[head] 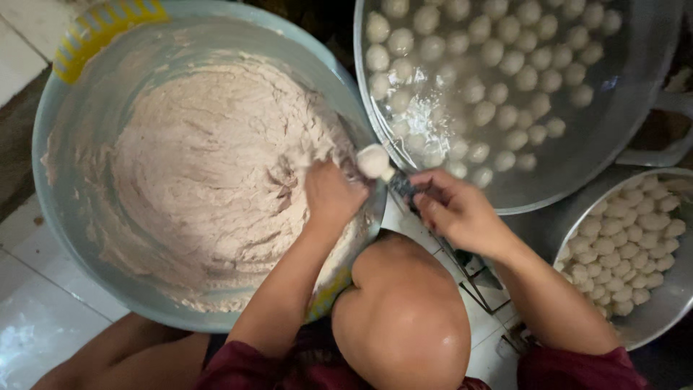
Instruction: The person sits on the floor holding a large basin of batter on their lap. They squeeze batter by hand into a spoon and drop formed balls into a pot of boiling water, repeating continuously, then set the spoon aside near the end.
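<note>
1. The left hand (330, 196) sat at the right edge of the big pale-blue basin (72, 217), its fingers closed in a squeeze around a wad of the pinkish-grey paste (209, 173) that filled the basin.
2. A round white ball (374, 160) of that paste stood out at the top of the left fist, right over the basin's rim.
3. The right hand (455, 209) was closed around a dark-handled spoon (401, 186); the spoon's long axis ran up and left from the hand towards the ball, its tip touching or just under it.
4. The ball lay between the two hands, nearer the left; the wide metal pan (613, 123) of water with floating balls (505, 65) lay just beyond it, up and to the right.
5. A second metal bowl (675, 289) of finished balls sat at the right edge.
6. The spoon's bowl was hidden by the ball, and a bare knee (401, 310) covered the basin's near rim.
</note>
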